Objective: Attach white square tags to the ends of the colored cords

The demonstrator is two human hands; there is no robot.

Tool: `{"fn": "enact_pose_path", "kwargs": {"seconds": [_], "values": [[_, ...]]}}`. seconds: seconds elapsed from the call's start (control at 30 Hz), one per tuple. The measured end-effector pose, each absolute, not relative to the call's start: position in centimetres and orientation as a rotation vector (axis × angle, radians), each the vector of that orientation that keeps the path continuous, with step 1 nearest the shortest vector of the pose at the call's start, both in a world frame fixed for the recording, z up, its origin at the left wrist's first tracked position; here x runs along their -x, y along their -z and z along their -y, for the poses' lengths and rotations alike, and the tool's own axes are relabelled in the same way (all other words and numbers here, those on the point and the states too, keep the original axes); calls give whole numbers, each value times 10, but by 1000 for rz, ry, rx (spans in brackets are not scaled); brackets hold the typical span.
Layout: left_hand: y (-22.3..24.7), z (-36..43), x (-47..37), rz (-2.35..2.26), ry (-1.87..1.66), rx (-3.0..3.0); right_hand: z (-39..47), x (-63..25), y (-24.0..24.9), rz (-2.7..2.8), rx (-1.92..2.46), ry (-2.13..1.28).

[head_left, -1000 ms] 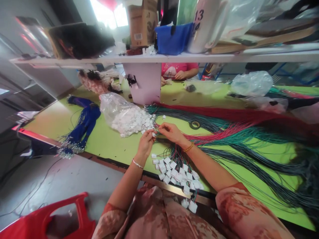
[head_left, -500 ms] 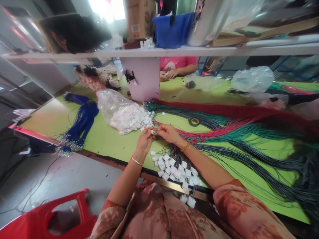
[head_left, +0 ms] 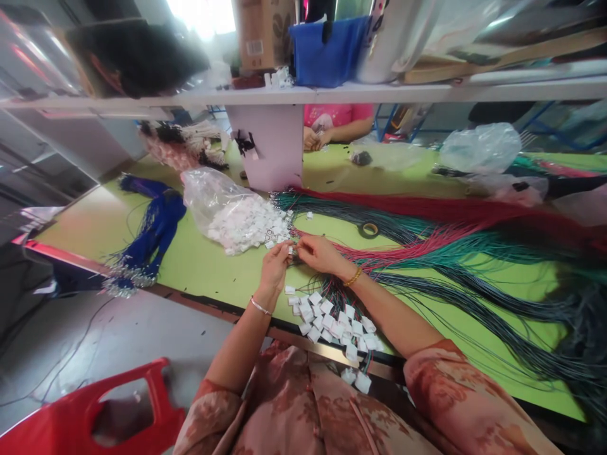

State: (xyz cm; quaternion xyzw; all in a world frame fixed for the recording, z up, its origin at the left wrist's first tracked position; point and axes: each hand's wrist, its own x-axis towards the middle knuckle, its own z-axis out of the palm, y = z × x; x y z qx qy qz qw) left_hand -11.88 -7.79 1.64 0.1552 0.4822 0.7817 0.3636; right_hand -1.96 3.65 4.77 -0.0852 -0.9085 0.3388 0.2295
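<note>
Between the fingertips of my left hand (head_left: pixel 275 266) is a small white connector housing (head_left: pixel 291 250). My right hand (head_left: pixel 317 254) is pinched close beside it, at the ends of thin wires; which wire it grips is too small to make out. Just beyond my hands, loose white housings (head_left: pixel 237 227) spill from a clear plastic bag (head_left: pixel 203 193). Red wires (head_left: pixel 379 256) and green wires (head_left: pixel 455 253) run off to the right from near my fingers. Below my wrists lies a pile of white connectors (head_left: pixel 332 322) with wires attached, some hanging over the table edge.
A roll of black tape (head_left: pixel 368 230) lies among the wires. Blue wire bundles (head_left: pixel 159 224) rest at the left. Across the green table (head_left: pixel 203 272), a person in pink (head_left: pixel 339 117) works with their hands. A shelf (head_left: pixel 265 96) holds a blue bin (head_left: pixel 327 54). A red stool (head_left: pixel 95 404) stands lower left.
My hands stay close together at nearly the same spot, with the fingers slightly shifted around the connector housing. The view has tilted a little. The person across has moved their hands slightly.
</note>
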Motion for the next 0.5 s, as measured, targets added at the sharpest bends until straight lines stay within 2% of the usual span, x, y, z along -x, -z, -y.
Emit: {"fn": "enact_pose_path", "kwargs": {"seconds": [0.37,0.5], "values": [[-14,77,124,-1401,-1938,-560,-27,20,-44,2624,281,-685],[-28,84,114,-1689,-1983,-827,-48,18,-51,2516,253,-1065]]}}
